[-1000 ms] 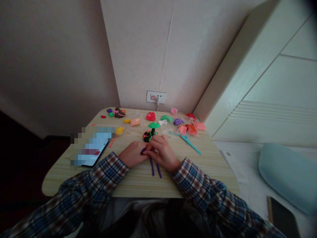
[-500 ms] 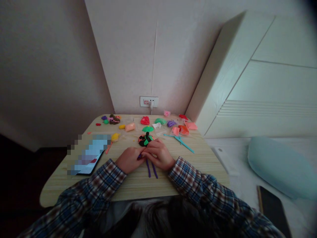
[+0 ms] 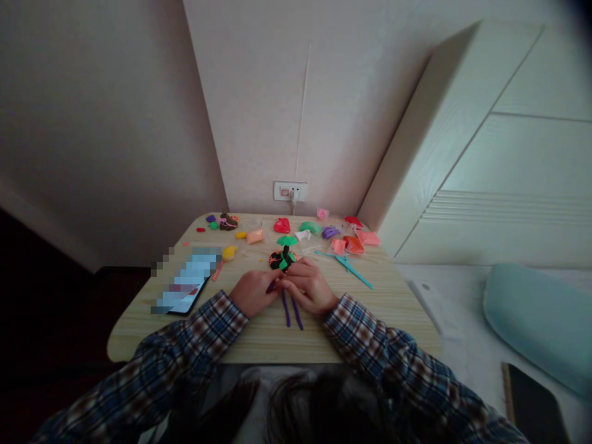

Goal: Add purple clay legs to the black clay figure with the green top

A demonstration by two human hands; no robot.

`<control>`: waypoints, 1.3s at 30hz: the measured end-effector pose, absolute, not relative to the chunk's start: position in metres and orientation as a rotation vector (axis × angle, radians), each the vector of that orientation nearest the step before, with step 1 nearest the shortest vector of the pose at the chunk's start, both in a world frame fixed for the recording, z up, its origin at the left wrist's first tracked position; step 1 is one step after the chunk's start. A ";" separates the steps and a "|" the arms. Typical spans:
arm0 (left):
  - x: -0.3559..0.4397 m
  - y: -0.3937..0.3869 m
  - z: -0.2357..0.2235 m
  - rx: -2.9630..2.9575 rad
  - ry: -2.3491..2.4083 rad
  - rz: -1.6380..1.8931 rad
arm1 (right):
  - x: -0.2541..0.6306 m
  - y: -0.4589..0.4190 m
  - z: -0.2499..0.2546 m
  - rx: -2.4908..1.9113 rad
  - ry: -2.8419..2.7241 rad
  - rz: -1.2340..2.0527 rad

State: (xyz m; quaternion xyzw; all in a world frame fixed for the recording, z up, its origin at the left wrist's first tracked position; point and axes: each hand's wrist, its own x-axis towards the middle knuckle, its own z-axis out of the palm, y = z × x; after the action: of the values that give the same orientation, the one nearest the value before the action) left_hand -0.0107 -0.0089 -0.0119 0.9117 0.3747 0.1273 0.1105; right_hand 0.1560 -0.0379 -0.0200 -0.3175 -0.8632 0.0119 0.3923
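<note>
My left hand (image 3: 256, 291) and my right hand (image 3: 311, 287) meet over the middle of the table, fingertips together. Both are closed in a pinch on purple modelling clay (image 3: 272, 286); a little of it shows at the left fingers, and the rest is hidden. Two thin purple clay strips (image 3: 287, 309) lie nearly side by side on the wood, their far ends under my fingers. Just beyond the hands stands a clay model (image 3: 279, 259) with a black base, orange and green bits, and a green top on a dark stem.
Bagged clay, such as a red pack (image 3: 282, 226) and an orange pack (image 3: 354, 245), lines the back of the table (image 3: 259, 345). At left lies a phone (image 3: 189, 290), its screen partly blurred. A turquoise tool (image 3: 356, 275) lies at right. Beyond the edge is a pale blue cushion (image 3: 531, 324).
The whole view has shifted, so the table and hands appear further right. My hands stay joined over the same spot, with the left fingers slightly shifted on the purple clay.
</note>
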 end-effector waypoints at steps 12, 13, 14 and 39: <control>-0.008 -0.010 -0.017 2.744 1.132 0.419 | 0.158 -0.035 -0.025 -0.824 -2.093 0.098; -0.008 -0.010 -0.017 2.749 1.125 0.424 | 0.158 -0.034 -0.025 -0.828 -2.088 0.106; -0.008 -0.010 -0.017 2.756 1.123 0.427 | 0.158 -0.033 -0.025 -0.837 -2.083 0.114; -0.008 -0.013 -0.014 2.826 1.109 0.472 | 0.160 -0.028 -0.028 -1.122 -1.893 0.153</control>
State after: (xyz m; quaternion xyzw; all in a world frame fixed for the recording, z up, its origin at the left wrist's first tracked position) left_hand -0.0076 -0.0126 -0.0145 0.9193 0.3608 0.1534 0.0348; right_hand 0.1595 -0.0281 -0.0283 -0.4541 -0.7659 0.0620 0.4509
